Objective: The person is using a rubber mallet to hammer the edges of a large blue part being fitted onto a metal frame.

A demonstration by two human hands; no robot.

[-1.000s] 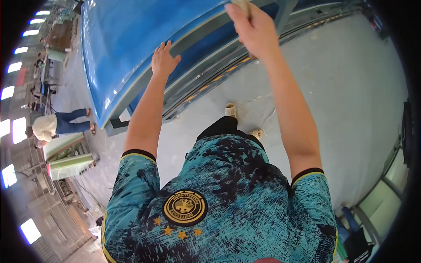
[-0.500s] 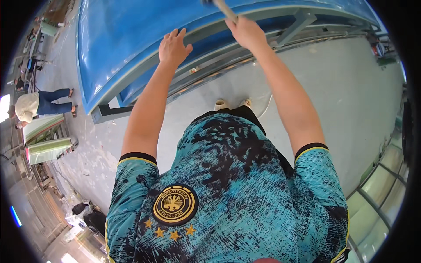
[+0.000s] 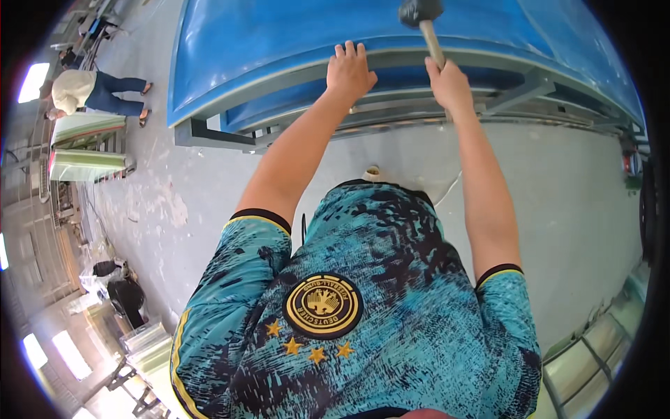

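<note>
Right hand (image 3: 450,84): clenched round the pale handle of a mallet (image 3: 424,21), grip taken low on the shaft, near its butt end. The dark head sits at the far end, above the curved face of the blue panel (image 3: 279,49); whether head and panel are touching cannot be told from this view.

Left hand (image 3: 349,70): released, holding nothing. Palm lies flat on the lower rim of the blue panel, fingers spread and pointing away from the body. It bears on the edge just beside the mallet shaft.

Handling, judged: the mallet looks head-heavy, with a stiff, slim shaft. The dark, rounded head is probably rubber, so a blow should be dull and should not mar the surface. A low grip gives swing; a grip nearer the head would give more control. The shaft is smooth, so a firm wrap of all fingers is wanted.

The panel is large, glossy and smoothly curved, likely a stiff moulded shell. Too big and probably too heavy for one hand to lift; the rim is the sensible place to hold, since the glossy face offers no purchase.

Outward: the panel rests on a grey metal frame (image 3: 216,136) over a pale concrete floor (image 3: 572,188). Well apart, at far left, another person (image 3: 91,91) bends over near green racks (image 3: 84,150).
</note>
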